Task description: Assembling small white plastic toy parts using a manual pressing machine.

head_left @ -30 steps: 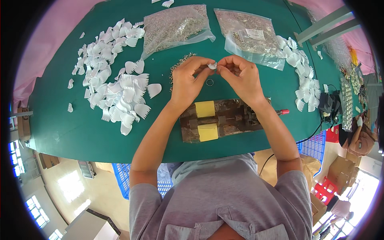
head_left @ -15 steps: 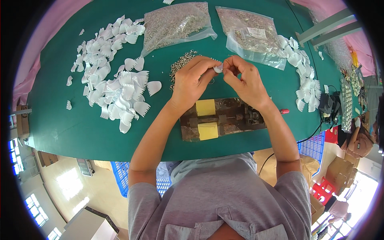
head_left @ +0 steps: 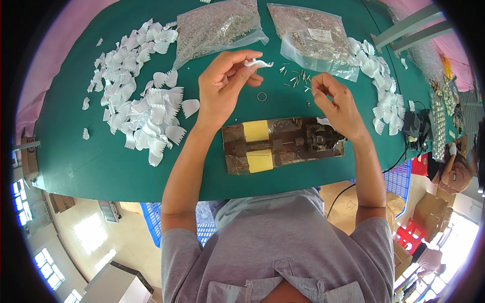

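Note:
My left hand (head_left: 222, 83) pinches a white hair claw clip half (head_left: 258, 63), its toothed end sticking out past the fingertips. Over on the right, my right hand (head_left: 336, 103) is closed, thumb against fingers, beside several small metal pins (head_left: 298, 77) scattered on the green table. Whether a pin is between those fingertips is too small to tell. A thin metal ring (head_left: 261, 96) lies between my hands. Below them sits a dark metal jig (head_left: 283, 144) with yellow pads, and another white piece (head_left: 324, 121) rests at its far right edge, partly by my wrist.
A large heap of white clip halves (head_left: 156, 113) covers the left of the table, and a smaller pile (head_left: 386, 96) lies at the right. Two clear bags of small metal parts, a left bag (head_left: 220, 28) and a right bag (head_left: 316, 38), stand at the back. Grey bars (head_left: 411, 33) rise at far right.
My hands have come apart: the left moved left and up with the white piece, the right moved right. Pins and a ring between them now show.

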`<state>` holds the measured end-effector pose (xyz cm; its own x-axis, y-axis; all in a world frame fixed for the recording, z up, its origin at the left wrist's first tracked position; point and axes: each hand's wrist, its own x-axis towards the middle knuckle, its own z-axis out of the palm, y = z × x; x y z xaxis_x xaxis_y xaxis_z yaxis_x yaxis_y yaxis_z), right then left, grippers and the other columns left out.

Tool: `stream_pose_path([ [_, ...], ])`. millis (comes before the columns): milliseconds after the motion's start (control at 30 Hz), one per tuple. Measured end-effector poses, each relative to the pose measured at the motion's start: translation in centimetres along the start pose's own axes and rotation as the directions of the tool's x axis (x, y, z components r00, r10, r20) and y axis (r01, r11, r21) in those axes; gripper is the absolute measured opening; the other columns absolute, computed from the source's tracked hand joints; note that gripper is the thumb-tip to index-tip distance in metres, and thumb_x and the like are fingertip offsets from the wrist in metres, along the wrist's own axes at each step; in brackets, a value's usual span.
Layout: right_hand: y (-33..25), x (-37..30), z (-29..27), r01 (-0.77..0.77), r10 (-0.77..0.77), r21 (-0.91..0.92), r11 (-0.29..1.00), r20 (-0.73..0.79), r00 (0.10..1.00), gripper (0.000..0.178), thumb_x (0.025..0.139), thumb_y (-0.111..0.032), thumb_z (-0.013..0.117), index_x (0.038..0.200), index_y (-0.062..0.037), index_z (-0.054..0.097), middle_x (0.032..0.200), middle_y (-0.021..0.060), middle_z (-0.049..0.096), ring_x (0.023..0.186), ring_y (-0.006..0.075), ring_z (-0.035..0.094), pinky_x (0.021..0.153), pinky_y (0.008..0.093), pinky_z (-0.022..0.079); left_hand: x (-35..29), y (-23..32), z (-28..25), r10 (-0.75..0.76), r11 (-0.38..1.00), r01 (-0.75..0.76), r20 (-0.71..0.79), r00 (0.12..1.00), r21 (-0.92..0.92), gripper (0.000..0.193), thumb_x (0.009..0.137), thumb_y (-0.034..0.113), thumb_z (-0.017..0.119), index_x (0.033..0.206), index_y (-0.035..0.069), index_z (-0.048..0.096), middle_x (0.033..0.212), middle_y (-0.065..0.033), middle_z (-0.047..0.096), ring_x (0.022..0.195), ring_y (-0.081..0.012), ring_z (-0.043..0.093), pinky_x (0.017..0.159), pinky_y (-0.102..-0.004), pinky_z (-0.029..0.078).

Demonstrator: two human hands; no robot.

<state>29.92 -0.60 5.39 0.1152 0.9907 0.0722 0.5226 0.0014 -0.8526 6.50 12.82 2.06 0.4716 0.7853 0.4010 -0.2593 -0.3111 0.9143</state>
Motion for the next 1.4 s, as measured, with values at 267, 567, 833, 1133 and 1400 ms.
stream_pose_path([
  [267,2.7,-1.5,-2.0,-0.030,0.066,-0.219,0.975,0.160,0.985,0.009,0.094,-0.005,0.060,0.096,-0.0001,0.052,0.078,0.0064,0.050,0.072,0.0143,0.049,0.067,0.0320,0.045,-6.5,8.9,-0.1,-0.305,0.914,0.278,0.047,0.951,0.295,0.021,0.098,-0.001,0.072,0.118,0.001,0.074,0.093,-0.0043,0.073,0.071,-0.0058,0.066,0.057,-0.0209,0.051],
  [567,-1.1,-1.6,2.8,0.224,-0.171,-0.181,0.958,0.267,0.948,0.018,0.088,-0.008,0.068,0.094,-0.0036,0.052,0.082,0.0124,0.061,0.076,0.0336,0.064,0.070,0.0433,0.051,-14.7,6.1,2.5,0.017,0.587,-0.100,0.111,0.994,0.804,0.029,0.072,-0.005,0.079,0.097,0.008,0.075,0.093,-0.0032,0.057,0.080,-0.0225,0.059,0.065,-0.0359,0.048],
  [833,-1.4,-2.0,4.9,0.298,-0.221,-0.217,0.930,0.321,0.921,0.017,0.086,0.000,0.066,0.096,-0.0043,0.052,0.079,0.0098,0.055,0.072,0.0270,0.059,0.068,0.0391,0.049,-13.5,6.5,2.4,0.102,0.347,-0.272,0.252,0.962,0.898,0.024,0.069,0.010,0.074,0.093,0.006,0.072,0.091,-0.0034,0.052,0.087,-0.0209,0.054,0.073,-0.0360,0.043],
  [1133,-1.7,-1.7,4.5,0.110,-0.046,-0.153,0.982,0.372,0.927,0.017,0.088,-0.007,0.070,0.096,-0.0042,0.054,0.080,0.0115,0.064,0.075,0.0314,0.066,0.069,0.0427,0.051,-12.9,6.3,2.4,0.018,0.420,-0.234,0.250,0.968,0.877,0.019,0.078,0.004,0.077,0.095,0.007,0.069,0.091,-0.0067,0.053,0.085,-0.0264,0.056,0.074,-0.0419,0.044],
  [1400,-0.4,0.8,4.6,-0.008,0.099,-0.226,0.974,0.397,0.912,0.017,0.091,-0.016,0.069,0.095,-0.0025,0.059,0.082,0.0126,0.068,0.077,0.0330,0.068,0.071,0.0440,0.052,-14.0,3.7,1.7,-0.005,0.731,-0.004,0.011,1.000,0.683,0.059,0.074,-0.003,0.080,0.129,0.010,0.064,0.111,-0.0038,0.072,0.110,-0.0302,0.058,0.092,-0.0427,0.049],
])
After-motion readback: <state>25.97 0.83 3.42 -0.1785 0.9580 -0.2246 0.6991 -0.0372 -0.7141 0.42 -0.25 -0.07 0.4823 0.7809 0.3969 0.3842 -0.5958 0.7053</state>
